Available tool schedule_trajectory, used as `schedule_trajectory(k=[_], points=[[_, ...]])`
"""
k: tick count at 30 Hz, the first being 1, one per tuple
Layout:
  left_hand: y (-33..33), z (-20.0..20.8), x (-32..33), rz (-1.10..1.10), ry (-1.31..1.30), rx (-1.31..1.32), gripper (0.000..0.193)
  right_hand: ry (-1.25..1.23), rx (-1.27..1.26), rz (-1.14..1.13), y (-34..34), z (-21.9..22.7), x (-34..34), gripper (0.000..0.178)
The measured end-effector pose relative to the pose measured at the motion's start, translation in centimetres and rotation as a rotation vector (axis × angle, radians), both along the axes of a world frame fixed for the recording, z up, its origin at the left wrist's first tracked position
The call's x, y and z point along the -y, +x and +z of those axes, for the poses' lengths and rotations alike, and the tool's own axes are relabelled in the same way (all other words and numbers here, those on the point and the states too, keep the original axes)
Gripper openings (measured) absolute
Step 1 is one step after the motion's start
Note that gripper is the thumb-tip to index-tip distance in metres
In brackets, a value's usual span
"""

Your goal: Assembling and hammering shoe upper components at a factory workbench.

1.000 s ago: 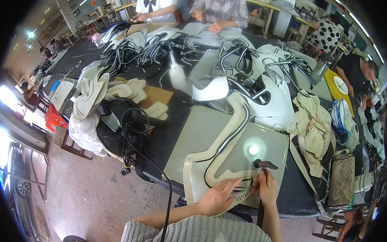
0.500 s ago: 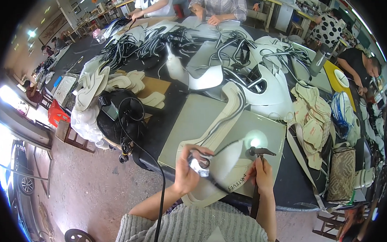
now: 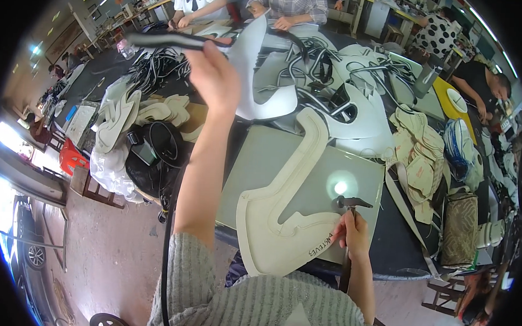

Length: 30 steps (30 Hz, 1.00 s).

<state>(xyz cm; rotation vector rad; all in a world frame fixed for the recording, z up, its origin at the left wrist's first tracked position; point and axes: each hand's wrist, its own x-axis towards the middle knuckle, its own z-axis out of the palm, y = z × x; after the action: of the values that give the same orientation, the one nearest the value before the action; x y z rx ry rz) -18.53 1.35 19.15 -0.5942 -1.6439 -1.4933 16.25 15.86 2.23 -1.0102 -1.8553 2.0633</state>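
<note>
Holding a dark strip with a pale edge [image 3: 173,41], the left hand [image 3: 214,81] is raised over the far-left side of the table [image 3: 397,253] in the head view, its fingers closed round the strip, though motion blur hides the exact grip. A white sheet [image 3: 250,56] stands up just beside that hand; whether strip and sheet are joined, I cannot tell. The right hand [image 3: 355,235] is wrapped round the handle of a hammer [image 3: 354,202], near the template's right end. The cream template [image 3: 270,238] lies flat, partly on the grey board [image 3: 252,157] and partly past its near edge, with nothing laid along its raised outline.

Judging by that bare surface, work on it looks paused between pieces; the tangled strips [image 3: 152,73] and white cut sheets [image 3: 369,123] suggest plenty remains, though which are finished is unclear.

The cut sheets crowd the board's far edge. A black bag [image 3: 146,153] and stacked cream shapes [image 3: 119,120] sit left, a cable [image 3: 169,240] runs beside the left forearm, and cream pieces [image 3: 419,163] and a strap [image 3: 401,205] flank the right.
</note>
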Motion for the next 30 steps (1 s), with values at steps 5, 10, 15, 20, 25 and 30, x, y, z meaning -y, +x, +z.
schedule_trajectory(k=[5,10,15,20,25,30], points=[[-6.5,-12.1,-3.9,0.027,-0.591,0.483,0.069,-0.042,0.000,-0.033,-0.1,0.5,0.4,0.032],[-1.5,-16.5,-5.4,-0.184,-1.020,0.596,0.085,-0.026,0.042,-0.055,0.4,0.4,-0.5,0.030],[-5.1,-17.3,-3.5,-0.031,-0.971,0.624,0.057,-0.037,0.045,0.021,-0.6,1.3,-0.6,0.028],[-4.4,-15.1,-1.1,0.031,-0.607,0.351,0.041,0.020,0.075,-0.038,-0.3,1.9,-3.8,0.025],[-5.6,-9.8,-0.8,0.006,-0.444,0.207,0.032,0.092,0.044,0.076,-2.0,2.8,-6.2,0.024],[-5.5,-4.5,-3.0,0.084,-0.595,-0.139,0.046,0.165,-0.010,0.118,-4.0,3.3,-7.4,0.025]])
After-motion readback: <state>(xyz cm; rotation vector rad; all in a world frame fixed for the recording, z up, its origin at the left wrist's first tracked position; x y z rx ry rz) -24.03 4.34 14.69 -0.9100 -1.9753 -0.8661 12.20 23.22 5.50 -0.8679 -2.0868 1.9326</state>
